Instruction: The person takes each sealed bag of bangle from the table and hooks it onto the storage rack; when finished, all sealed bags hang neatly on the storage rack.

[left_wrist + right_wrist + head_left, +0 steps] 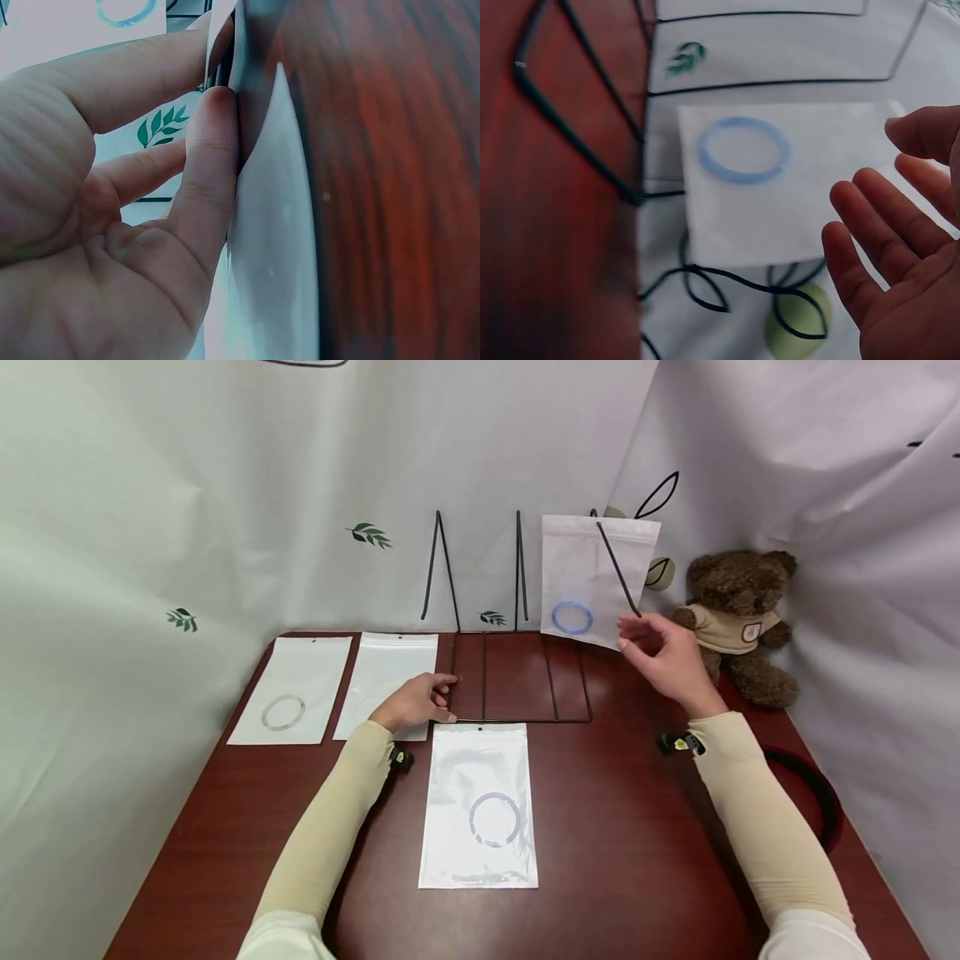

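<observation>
A black wire display rack (517, 721) stands at the back of the table, its upright hooks against the curtain. My left hand (420, 697) is at the front left corner of its base, thumb and fingers gripping the wire there. From the right hook hangs a white zip bag (558, 560) with a blue ring (572, 617) showing in its lower part. Beside this bag's lower right corner is my right hand (667, 660), fingers loosely spread and holding nothing; the right wrist view shows a gap between the fingertips (844, 191) and the blue ring.
A flat zip bag with a purplish ring (480, 764) lies in front of the rack. Two more bags, one with a pale ring (288, 685) and another (397, 660), lie to the left. A teddy bear (742, 618) sits at right, near a dark round band (825, 802).
</observation>
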### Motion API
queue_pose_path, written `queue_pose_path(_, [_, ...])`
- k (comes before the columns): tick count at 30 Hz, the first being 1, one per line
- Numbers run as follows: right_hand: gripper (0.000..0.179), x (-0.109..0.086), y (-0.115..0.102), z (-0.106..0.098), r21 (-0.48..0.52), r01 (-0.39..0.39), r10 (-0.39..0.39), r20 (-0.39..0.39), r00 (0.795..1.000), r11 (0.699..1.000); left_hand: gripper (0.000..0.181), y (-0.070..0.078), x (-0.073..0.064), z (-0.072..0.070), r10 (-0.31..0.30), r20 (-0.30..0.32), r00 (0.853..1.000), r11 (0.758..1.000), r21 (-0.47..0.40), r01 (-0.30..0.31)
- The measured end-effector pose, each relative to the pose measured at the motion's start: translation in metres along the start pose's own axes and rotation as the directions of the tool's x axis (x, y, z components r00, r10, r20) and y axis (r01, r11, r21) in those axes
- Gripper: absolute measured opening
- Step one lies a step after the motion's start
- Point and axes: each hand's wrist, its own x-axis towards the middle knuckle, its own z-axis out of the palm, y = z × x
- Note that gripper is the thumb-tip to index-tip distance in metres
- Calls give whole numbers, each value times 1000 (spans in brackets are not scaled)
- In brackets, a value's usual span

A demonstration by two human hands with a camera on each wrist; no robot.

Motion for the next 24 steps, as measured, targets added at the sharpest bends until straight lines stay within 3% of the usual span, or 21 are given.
queue_pose_path(6, [41, -13, 25, 18, -74, -53, 64, 159, 985, 996, 80, 0, 4, 0, -12, 11, 1000, 1000, 5, 12])
queue_pose_path(16, [53, -26, 41, 40, -186, -132, 190, 342, 920, 974, 81, 3, 3, -4, 16, 25, 1000, 999, 30, -17])
queue_pose_path(20, [55, -29, 40, 46, -185, -134, 195, 366, 910, 974, 80, 3, 1, -3, 10, 23, 1000, 1000, 21, -10])
queue_pose_path(24, [56, -33, 32, 56, -122, -108, 148, 394, 907, 987, 79, 2, 1, -2, 15, 8, 1000, 1000, 18, -15])
